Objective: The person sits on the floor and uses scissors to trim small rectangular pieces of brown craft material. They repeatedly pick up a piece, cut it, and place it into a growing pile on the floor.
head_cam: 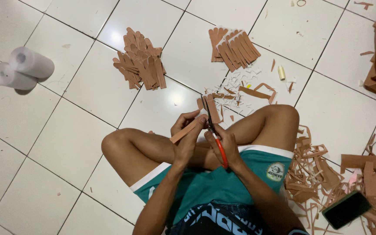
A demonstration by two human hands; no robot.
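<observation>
Brown foam-sheet strip, long, thin and flat, sits over the person's crossed legs, pinched in the left hand with fingers and thumb closed along its near half, while its far end meets the blades of the orange-handled scissors. The right hand is closed through the scissor loops, gripping them; whether the blades are apart or shut on the strip is hard to tell. Such a strip looks very light and soft, bending easily, so it probably handles best held close to the cut, flat between thumb and fingers, not squeezed hard enough to crease. Beyond the knees lie small white and brown offcuts on the white tiled floor, then two heaps of finished brown cut pieces and. A pair of white rolls rests far left; tangled brown trimmings and a dark phone lie at right.
</observation>
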